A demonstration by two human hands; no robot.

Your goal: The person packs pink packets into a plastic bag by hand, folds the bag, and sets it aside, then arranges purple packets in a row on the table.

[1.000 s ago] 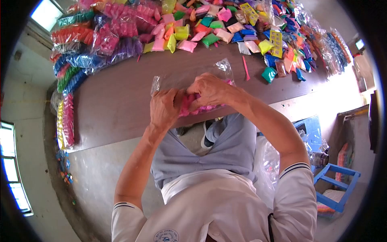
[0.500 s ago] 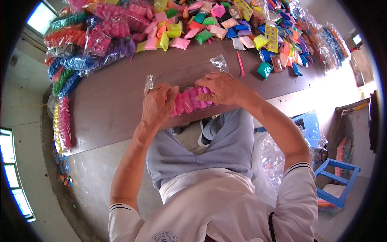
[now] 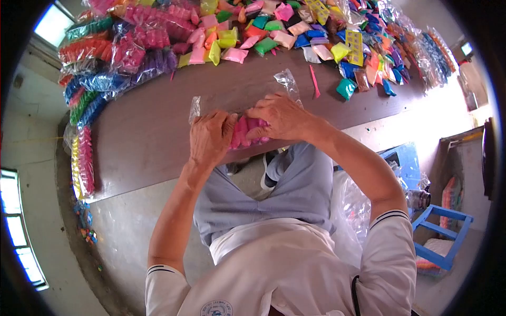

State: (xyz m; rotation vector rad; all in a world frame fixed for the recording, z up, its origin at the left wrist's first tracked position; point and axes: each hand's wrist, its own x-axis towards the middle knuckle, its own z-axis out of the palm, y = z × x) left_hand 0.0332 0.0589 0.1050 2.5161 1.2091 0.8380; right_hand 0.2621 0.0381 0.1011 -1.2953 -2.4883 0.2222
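A row of pink packets [image 3: 245, 134] lies in a clear plastic bag at the table's front edge, between my hands. My left hand [image 3: 212, 136] wraps round its left end, fingers curled on top. From the right, my right hand [image 3: 278, 118] grips the row with bent fingers, its thumb over the pink packets. Loose clear plastic [image 3: 286, 80] sticks up beyond my right hand, and another clear flap [image 3: 195, 108] stands beside my left hand.
Many small coloured packets [image 3: 274, 26] cover the back of the brown table [image 3: 137, 142]. Bagged rows [image 3: 100, 81] are stacked at the left. A pink strip [image 3: 314, 81] lies right of centre. A blue stool [image 3: 440, 234] and clear bags [image 3: 350, 203] are at the lower right.
My right hand has moved left, closer to my left hand, and the visible part of the pink row between them is shorter.
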